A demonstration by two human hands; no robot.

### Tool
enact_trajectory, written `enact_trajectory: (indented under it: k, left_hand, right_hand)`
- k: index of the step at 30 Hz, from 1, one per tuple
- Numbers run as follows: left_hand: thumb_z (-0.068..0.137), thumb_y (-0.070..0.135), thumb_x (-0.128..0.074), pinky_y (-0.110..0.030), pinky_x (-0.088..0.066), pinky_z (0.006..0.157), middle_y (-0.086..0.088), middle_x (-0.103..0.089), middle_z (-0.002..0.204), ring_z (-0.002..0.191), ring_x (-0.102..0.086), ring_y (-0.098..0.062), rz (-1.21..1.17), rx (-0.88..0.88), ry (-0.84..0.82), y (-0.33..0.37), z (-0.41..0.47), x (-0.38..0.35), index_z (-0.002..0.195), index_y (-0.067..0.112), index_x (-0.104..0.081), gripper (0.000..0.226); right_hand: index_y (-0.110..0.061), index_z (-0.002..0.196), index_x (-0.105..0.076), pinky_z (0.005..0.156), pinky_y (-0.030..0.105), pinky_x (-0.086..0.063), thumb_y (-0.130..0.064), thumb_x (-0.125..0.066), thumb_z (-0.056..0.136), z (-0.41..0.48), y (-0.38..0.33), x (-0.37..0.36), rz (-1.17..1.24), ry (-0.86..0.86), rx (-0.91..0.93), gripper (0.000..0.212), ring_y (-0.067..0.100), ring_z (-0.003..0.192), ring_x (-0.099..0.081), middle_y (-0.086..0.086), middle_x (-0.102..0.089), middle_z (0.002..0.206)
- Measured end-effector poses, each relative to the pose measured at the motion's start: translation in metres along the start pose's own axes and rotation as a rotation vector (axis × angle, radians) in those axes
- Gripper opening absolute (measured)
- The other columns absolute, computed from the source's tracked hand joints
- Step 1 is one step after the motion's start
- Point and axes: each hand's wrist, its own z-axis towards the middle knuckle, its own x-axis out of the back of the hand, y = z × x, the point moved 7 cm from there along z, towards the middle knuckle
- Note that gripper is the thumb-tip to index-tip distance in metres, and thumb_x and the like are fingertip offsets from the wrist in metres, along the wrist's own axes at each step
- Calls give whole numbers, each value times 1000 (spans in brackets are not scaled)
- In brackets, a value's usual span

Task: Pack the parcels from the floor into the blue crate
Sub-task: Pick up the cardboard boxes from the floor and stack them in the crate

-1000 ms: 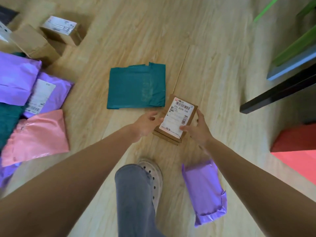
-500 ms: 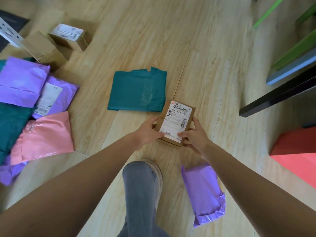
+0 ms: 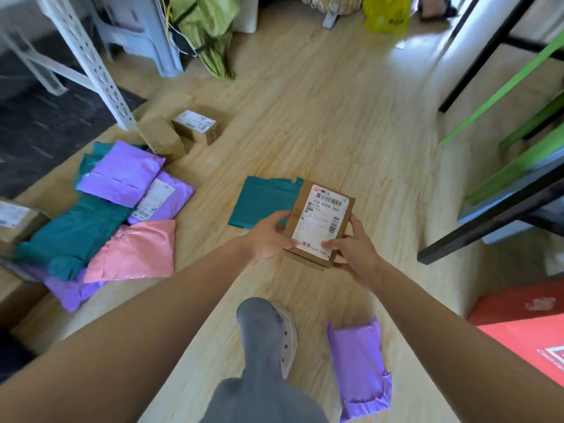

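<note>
A small brown cardboard box (image 3: 320, 218) with a white barcode label is lifted off the wooden floor. My left hand (image 3: 268, 236) grips its left side and my right hand (image 3: 354, 248) grips its lower right corner. Behind it a teal mailer (image 3: 262, 203) lies flat on the floor. A purple mailer (image 3: 360, 364) lies by my right foot. At the left sits a heap of purple, teal and pink mailers (image 3: 128, 248), with two brown boxes (image 3: 180, 132) behind it. No blue crate is in view.
A white metal rack leg (image 3: 91, 62) and a dark mat (image 3: 45, 126) are at the upper left. Black and green shelf frames (image 3: 503, 190) stand on the right, a red box (image 3: 531, 331) at the lower right. My leg and shoe (image 3: 268, 343) are at bottom centre.
Both hands have lifted the labelled box off the floor. My head has tilted up, bringing the far part of the room into view.
</note>
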Motion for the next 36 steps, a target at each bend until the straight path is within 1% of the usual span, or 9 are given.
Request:
enact_trajectory:
  k: [4,8,15,20,23,25,29,34,36]
  left_hand:
    - [86,11,-65,-27,-46,72,-1,-49,140,117,-50,-19,-31,-63,83,11,-44,38,144,31,-31,70]
    - [86,7,-62,-29,-44,71,1,-48,139,104,-50,-16,-119,-92,165,17,-90,84,141,36,-34,68]
    - [82,-1,-62,-42,-48,97,5,-60,114,107,-55,-20,-172,-137,396,4,-177,171,137,34,-39,69]
    - [85,2,-60,-41,-53,87,-11,-64,115,101,-64,-29,-191,-101,570,-17,-242,228,135,38,-40,65]
    - [86,3,-60,-34,-55,74,-4,-63,115,89,-65,-19,-209,-103,675,-35,-284,264,128,41,-44,59]
    - [85,5,-63,-36,-57,80,-3,-61,120,95,-65,-21,-224,-106,723,-50,-312,287,135,39,-40,64]
    - [84,7,-67,-36,-59,79,-3,-63,114,94,-67,-22,-230,-104,802,-89,-362,323,140,35,-37,69]
    - [90,3,-56,-41,-57,82,-8,-65,114,98,-67,-27,-315,-60,904,-151,-413,356,138,35,-38,61]
    - [91,3,-54,-39,-58,80,-8,-66,110,95,-68,-25,-343,-28,936,-179,-427,368,138,36,-39,59]
  right_hand:
    - [-36,141,-28,74,44,-54,13,-57,80,-27,-39,-36,-36,-68,84,83,28,98,-64,10,-65,115]
    - [-36,143,-26,84,49,-53,10,-58,79,-51,-72,-79,-71,-147,150,86,29,106,-61,6,-63,118]
    - [-41,133,-33,83,51,-54,9,-58,80,-103,-125,-179,-211,-333,293,77,26,108,-61,3,-64,114]
    - [-39,126,-36,69,42,-54,11,-59,80,-139,-140,-263,-277,-489,334,72,25,105,-61,2,-64,115]
    - [-32,123,-41,81,48,-54,12,-63,75,-160,-146,-318,-339,-559,416,68,26,110,-60,0,-64,115]
    - [-33,117,-41,87,44,-53,13,-63,76,-176,-147,-352,-377,-591,450,65,22,106,-60,0,-64,111]
    - [-31,141,-29,67,33,-54,11,-62,79,-207,-137,-418,-438,-700,465,81,22,106,-59,3,-63,117]
    - [-37,141,-27,87,50,-53,9,-64,77,-232,-105,-498,-491,-773,445,87,25,111,-58,1,-62,118]
    - [-43,138,-29,85,53,-54,6,-64,75,-240,-86,-527,-520,-793,422,87,27,109,-59,0,-63,117]
